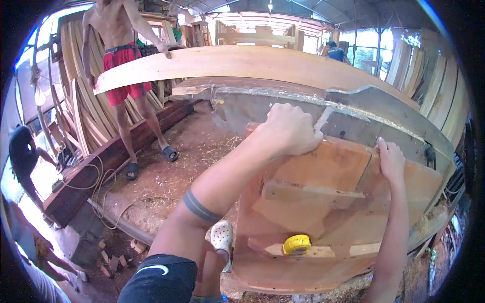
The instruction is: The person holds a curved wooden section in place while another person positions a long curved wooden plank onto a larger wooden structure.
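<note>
A large reddish-brown wooden panel (323,219) with battens across its face stands tilted in front of me. My left hand (293,129) is closed over its upper edge, the knuckles up and the fingertips hidden. Farther right, my right hand (391,160) grips the same edge, thumb on the near face and fingers over the far side. A yellow tape measure (297,244) rests on a lower batten. Just behind the panel runs a grey, worn curved structure (308,103) with a ragged pale rim.
A person (113,33) in red shorts holds a long pale curved plank (227,60) beyond the structure. Wood shavings cover the floor (174,144). At left lie a heavy dark beam (86,184) and a looped cord (98,187). Another person (28,156) bends at far left.
</note>
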A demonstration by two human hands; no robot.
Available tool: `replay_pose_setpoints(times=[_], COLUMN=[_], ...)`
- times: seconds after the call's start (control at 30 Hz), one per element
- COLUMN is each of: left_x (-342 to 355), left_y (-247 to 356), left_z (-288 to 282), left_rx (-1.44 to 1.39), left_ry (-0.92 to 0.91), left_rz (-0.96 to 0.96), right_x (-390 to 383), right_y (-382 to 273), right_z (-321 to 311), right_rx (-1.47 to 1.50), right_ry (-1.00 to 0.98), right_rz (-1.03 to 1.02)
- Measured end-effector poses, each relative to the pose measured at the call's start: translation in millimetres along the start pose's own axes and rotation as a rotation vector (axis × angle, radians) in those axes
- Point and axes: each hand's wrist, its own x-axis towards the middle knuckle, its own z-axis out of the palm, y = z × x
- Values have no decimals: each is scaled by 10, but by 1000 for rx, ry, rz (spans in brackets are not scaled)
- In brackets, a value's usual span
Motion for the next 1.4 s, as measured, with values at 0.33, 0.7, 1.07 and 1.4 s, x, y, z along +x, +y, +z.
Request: replay_pose_setpoints(times=[0.33, 0.7, 1.07, 1.4], left_x=[-47, -81, -64, -47], left_y=[-42, 83, 85, 75], left_z=[172, 98, 89, 124], left_rx=[-155, -113, -92, -59], left_ry=[106, 156, 134, 147], left_rz=[-44, -61, -37, -34], right_x=[177, -41, -102, -98], right_y=[-225, -77, -190, -203], right_z=[-30, 178, 94, 92], right_rx=[422, 97, 105, 64], right_ry=[23, 150, 165, 197], right_rz=[-326, -164, -120, -139])
